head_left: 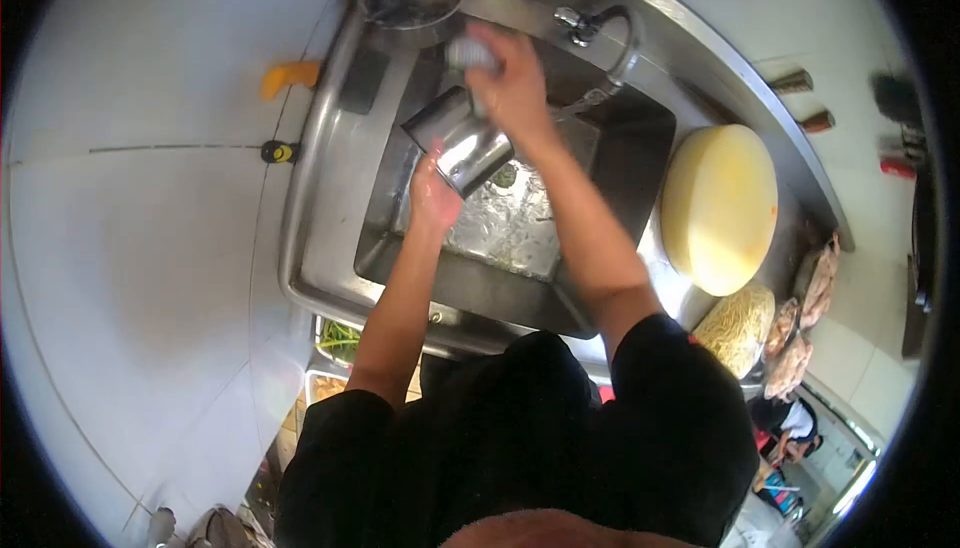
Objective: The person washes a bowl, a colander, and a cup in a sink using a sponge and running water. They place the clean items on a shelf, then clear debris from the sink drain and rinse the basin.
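The stainless-steel sink (pixel 325 238) carries a smooth, rectangular deep basin (pixel 470 298) with a wet, reflective floor. At the right edge of the sink stands a thick, round, pale-yellow block (pixel 725 213) with a smooth face. At the far-left corner sits a round metal pot (pixel 412 38). Near the right edge, beyond the block's near end, lies a bag of thin yellowish strands (pixel 738 330).

A polished metal cylinder (pixel 472 148) is held tilted over the basin, toward its far-left part. The left hand (pixel 435 198) is closed against the lower-left side of the cylinder, thumb along the wall; the fingers beneath are hidden. The right hand (pixel 512 83) is above the cylinder, fingers curled around a light-grey, rounded object (pixel 468 54). Blur obscures its material; contact between object and cylinder cannot be determined.

At the far edge of the sink, a curved metal faucet (pixel 630 48) points into the basin. A round drain (pixel 505 176) marks the basin floor.
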`<state>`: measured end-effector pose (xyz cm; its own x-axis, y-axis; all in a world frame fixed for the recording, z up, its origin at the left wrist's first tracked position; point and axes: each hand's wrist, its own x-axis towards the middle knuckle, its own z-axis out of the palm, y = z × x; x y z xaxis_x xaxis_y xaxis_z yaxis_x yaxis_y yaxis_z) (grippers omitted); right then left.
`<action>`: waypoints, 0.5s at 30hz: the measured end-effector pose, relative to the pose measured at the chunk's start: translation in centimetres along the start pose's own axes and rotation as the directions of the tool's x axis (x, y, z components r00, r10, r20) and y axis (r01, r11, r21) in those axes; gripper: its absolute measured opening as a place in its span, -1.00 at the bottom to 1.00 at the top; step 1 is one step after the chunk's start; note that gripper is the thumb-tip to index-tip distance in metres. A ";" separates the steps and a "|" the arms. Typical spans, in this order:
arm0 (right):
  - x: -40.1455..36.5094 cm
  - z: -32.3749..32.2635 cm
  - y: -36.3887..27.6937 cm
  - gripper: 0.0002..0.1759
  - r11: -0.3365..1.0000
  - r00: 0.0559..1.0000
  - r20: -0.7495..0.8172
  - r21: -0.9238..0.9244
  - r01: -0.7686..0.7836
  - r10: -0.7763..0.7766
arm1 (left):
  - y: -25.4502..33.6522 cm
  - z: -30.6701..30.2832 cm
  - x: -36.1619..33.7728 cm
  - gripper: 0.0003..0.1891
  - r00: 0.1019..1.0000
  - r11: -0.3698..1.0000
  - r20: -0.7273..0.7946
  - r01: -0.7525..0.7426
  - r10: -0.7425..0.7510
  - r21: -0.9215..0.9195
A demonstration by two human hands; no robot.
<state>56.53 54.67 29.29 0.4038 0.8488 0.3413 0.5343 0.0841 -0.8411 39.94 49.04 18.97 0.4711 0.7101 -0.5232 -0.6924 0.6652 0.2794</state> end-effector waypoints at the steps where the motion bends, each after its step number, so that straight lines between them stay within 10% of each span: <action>1: -3.0 0.0 1.5 -0.44 0.991 0.997 0.036 -0.121 -0.063 0.068 | 0.2 3.2 -0.5 -0.34 0.995 0.998 0.093 0.020 -0.025 0.052; 4: -8.6 0.3 2.9 -0.46 0.948 0.995 -0.052 -0.304 -0.093 0.081 | -2.7 6.4 -0.1 -0.28 0.989 0.986 -0.136 0.081 -0.062 0.143; 7: -13.5 -0.2 4.3 -0.40 0.971 0.994 -0.093 -0.227 -0.068 0.048 | -3.2 6.8 0.1 -0.38 0.990 0.991 -0.052 0.131 -0.131 0.008; 10: -14.8 -1.3 8.7 -0.37 0.753 0.668 -0.380 0.483 -0.447 0.640 | -5.5 5.0 -1.2 -0.43 0.994 0.995 0.060 0.095 -0.094 -0.015; 12: -12.8 -4.3 12.2 -0.30 0.406 0.464 -0.114 0.692 -0.598 0.878 | -7.1 4.7 -2.5 -0.45 0.998 0.998 -0.011 0.063 -0.063 -0.016; 15: -11.5 -4.2 7.7 -0.27 0.693 0.646 -0.251 0.241 -0.679 0.721 | -7.9 5.0 -2.0 -0.37 0.981 0.977 0.012 0.193 -0.195 0.087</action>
<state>59.13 43.35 20.62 0.8322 0.4784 -0.2803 -0.0828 -0.3927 -0.9159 47.22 43.53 21.78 0.6032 0.5698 -0.5581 -0.5383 0.8072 0.2423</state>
